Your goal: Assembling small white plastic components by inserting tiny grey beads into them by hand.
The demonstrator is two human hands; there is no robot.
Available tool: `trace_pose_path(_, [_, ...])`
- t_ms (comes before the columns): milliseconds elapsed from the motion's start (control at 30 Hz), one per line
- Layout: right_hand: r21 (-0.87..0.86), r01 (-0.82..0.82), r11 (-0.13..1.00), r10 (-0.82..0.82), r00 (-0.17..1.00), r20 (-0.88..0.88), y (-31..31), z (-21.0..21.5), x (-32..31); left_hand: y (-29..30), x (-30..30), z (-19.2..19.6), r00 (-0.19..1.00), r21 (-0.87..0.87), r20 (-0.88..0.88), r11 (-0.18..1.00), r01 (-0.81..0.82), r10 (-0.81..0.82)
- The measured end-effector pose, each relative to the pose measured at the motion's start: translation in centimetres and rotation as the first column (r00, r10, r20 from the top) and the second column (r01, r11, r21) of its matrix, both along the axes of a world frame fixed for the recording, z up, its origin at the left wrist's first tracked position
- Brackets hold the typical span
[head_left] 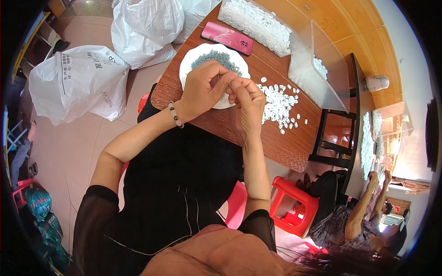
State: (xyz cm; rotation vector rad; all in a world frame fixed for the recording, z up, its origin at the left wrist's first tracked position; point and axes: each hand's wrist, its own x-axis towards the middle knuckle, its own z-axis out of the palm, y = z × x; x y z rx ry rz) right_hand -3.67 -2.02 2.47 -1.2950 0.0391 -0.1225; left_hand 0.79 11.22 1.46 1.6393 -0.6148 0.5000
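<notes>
My left hand [206, 87] and my right hand [248, 99] meet over the near right rim of a white plate [188, 62]. Thumb and fingers of both are pinched together, tip to tip. Whatever sits between them is too small and too covered to name. On the plate lies a heap of small grey pieces [216, 60], perhaps screws or plugs. Just right of my right hand, many small white plastic pieces with holes [278, 106] are spread on the brown wooden table [281, 154].
A pink phone [226, 37] lies beyond the plate. Clear bins [317, 69] of white pieces stand at the table's far right. White sacks [80, 83] rest on the floor at left. A red stool [294, 207] stands at right, near another person [354, 225] working at a second table.
</notes>
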Motion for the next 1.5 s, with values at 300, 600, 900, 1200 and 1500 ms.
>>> trace_pose_path(300, [0.056, -0.002, 0.998, 0.003, 1.000, -0.026, -0.2, 0.0, 0.1, -0.3, -0.1, -0.2, 1.000, -0.041, 0.008, 0.999, 0.001, 0.000])
trace_pose_path(600, [-0.231, 0.098, 0.968, -0.081, 0.993, 0.082, 0.5, 0.2, -0.4, -0.3, -0.4, -0.1, 0.883, -0.226, -0.420, 0.967, 0.121, -0.209])
trace_pose_path(900, [-0.286, 0.094, 0.954, -0.076, 0.994, 0.072, 0.1, 0.3, -0.4, 0.4, 0.7, -0.6, 0.858, -0.165, -0.469, 0.975, 0.150, -0.211])
trace_pose_path(1200, [-0.290, 0.111, 0.951, -0.103, 0.994, 0.044, -1.0, -0.1, -0.3, 0.7, 0.8, 0.0, 0.886, 0.000, -0.426, 0.979, 0.202, -0.183])
trace_pose_path(1500, [-0.350, 0.136, 0.927, -0.100, 0.988, 0.118, -1.4, -0.2, -2.0, 0.1, -0.2, -0.6, 0.784, -0.180, -0.480, 0.919, 0.350, -0.393])
